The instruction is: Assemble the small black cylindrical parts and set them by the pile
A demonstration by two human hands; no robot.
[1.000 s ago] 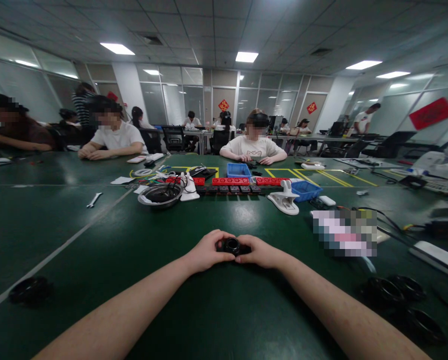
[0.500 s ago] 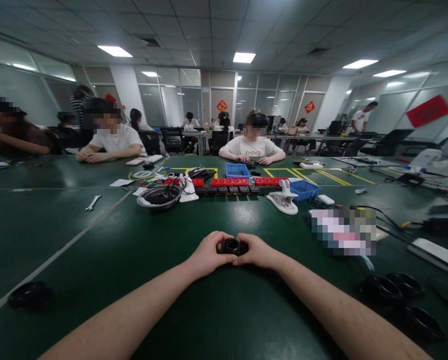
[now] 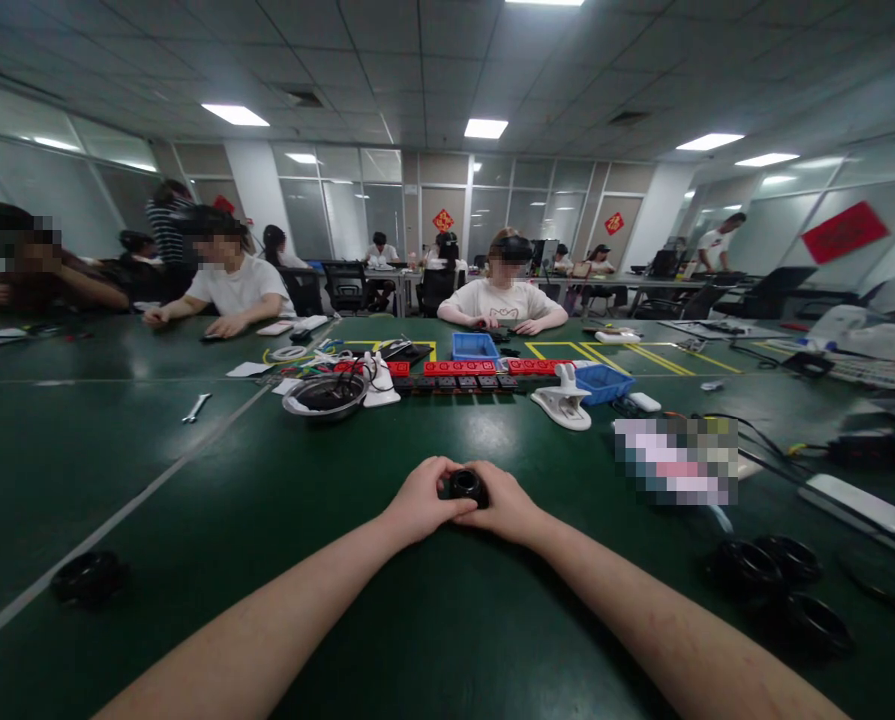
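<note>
Green table [image 3: 192,520], seemingly an office.

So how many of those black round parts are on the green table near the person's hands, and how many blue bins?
Black round part gripped between the left hand and right hand: 1
Black round parts lying at the right: 3
Black round part lying at the left: 1
Blue bins: 2
Total: 7
</note>
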